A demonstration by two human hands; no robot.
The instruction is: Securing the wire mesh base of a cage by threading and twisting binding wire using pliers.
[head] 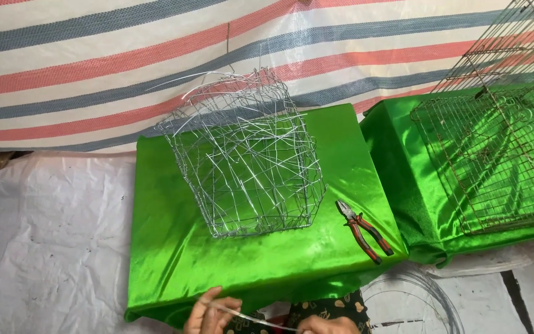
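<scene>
— Wire strand (251, 317), where is it?
— Below the green bench (174, 260), at the near edge, pinched by the left hand (208, 315) and the right hand (329, 325). It runs left to right, slightly bowed.
— Step?
— Straightening it, I judge; next calls for a steady pull. The wire cage (245, 154) and pliers (366, 231) sit beyond.
</scene>
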